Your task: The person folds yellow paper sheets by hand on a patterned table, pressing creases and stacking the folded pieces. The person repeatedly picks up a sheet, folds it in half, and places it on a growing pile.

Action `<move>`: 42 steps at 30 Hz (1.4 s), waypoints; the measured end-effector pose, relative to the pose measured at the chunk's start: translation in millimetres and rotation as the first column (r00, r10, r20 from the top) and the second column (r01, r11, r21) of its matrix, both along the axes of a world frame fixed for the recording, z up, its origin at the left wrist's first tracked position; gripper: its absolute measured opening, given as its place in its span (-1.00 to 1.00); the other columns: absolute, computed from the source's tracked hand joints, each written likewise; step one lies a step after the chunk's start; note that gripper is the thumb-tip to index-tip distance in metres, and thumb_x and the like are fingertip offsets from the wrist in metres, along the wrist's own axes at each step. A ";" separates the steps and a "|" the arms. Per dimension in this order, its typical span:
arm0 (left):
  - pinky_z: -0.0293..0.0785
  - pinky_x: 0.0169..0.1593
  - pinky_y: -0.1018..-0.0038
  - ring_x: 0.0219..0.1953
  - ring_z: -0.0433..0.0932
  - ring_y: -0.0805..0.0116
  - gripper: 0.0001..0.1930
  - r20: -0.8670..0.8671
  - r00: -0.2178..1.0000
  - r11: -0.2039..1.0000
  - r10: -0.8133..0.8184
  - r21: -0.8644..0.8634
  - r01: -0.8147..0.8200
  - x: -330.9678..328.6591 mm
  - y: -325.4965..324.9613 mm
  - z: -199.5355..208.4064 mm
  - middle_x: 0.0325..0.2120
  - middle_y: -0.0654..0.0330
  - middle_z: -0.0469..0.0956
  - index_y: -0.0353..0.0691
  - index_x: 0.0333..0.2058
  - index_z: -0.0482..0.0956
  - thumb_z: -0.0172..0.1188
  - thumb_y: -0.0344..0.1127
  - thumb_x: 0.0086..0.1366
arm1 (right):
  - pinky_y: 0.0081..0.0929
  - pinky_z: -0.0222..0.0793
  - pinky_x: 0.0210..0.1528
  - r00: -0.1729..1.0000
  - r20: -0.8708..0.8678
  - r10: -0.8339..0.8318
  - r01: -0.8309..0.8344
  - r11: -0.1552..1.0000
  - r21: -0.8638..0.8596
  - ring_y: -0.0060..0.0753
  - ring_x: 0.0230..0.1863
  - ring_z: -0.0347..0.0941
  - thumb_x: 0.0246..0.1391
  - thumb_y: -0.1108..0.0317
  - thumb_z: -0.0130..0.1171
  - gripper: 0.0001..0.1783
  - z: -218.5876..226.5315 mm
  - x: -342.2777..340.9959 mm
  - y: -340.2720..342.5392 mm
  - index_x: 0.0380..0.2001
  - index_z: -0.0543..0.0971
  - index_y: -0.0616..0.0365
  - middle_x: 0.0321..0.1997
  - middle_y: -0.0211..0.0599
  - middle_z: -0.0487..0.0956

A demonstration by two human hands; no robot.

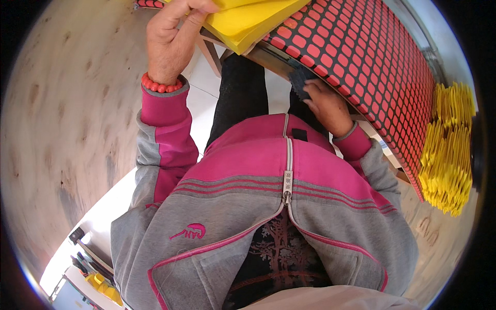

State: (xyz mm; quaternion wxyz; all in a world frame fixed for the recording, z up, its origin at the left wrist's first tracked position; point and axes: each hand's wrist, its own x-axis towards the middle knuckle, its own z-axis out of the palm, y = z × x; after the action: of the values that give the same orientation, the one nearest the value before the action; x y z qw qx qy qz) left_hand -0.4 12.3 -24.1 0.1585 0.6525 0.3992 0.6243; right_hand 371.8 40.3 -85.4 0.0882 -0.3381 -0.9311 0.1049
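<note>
At the top left, my left hand is closed, with thumb and fingers pinching the edge of a yellow sheet. The sheet belongs to a stack of yellow sheets lying at the near corner of the table; whether they are paper or cloth I cannot tell. My right hand is low beside the table's near edge, over my lap. Its curled fingers grip a dark piece with a jagged edge, which looks like cloth. The fingertips of my left hand are partly cut off by the picture's top edge.
A red-and-black patterned cover lies over the table. Bundles of yellow folded pieces stand at its right end. A wooden board surface fills the left side. Yellow items and a pale box are at the lower left.
</note>
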 end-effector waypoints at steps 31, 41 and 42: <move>0.43 0.11 0.52 -0.03 0.56 0.45 -0.78 -0.102 0.989 0.973 -0.109 -0.215 0.085 2.9 -8.9 26.7 -0.16 0.25 0.63 -0.34 -0.11 0.66 0.00 -0.56 0.47 | -0.25 0.49 0.07 0.732 -0.307 0.609 -0.407 0.751 0.520 -0.04 0.04 0.57 -0.04 0.37 0.43 -0.76 166.0 -123.5 39.8 -0.29 0.62 0.15 0.05 -0.12 0.63; 0.40 0.15 0.46 -0.03 0.55 0.41 -0.83 -0.313 0.942 0.982 -0.119 -0.179 0.065 -6.3 -11.5 36.6 -0.18 0.23 0.64 -0.30 -0.15 0.64 0.13 -0.55 0.33 | -0.15 0.43 0.22 0.752 -0.326 0.573 -0.419 0.797 0.435 0.03 0.19 0.53 -0.03 0.39 0.42 -0.81 145.2 -138.5 54.0 -0.33 0.63 0.12 0.10 -0.09 0.63; 0.40 0.15 0.46 -0.03 0.55 0.40 -0.83 -0.343 0.933 0.989 -0.106 -0.138 0.062 -6.4 -12.0 38.0 -0.19 0.23 0.64 -0.30 -0.15 0.64 0.15 -0.55 0.31 | -0.15 0.44 0.22 0.732 -0.371 0.572 -0.417 0.806 0.419 0.05 0.18 0.53 -0.03 0.40 0.41 -0.82 143.8 -139.9 55.0 -0.33 0.62 0.13 0.09 -0.07 0.63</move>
State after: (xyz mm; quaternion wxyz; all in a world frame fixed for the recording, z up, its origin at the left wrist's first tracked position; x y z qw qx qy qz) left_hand -6.7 0.3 14.0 0.1522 0.7582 0.4309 0.4651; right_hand 231.9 95.3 58.4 0.3360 -0.0195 -0.9398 0.0590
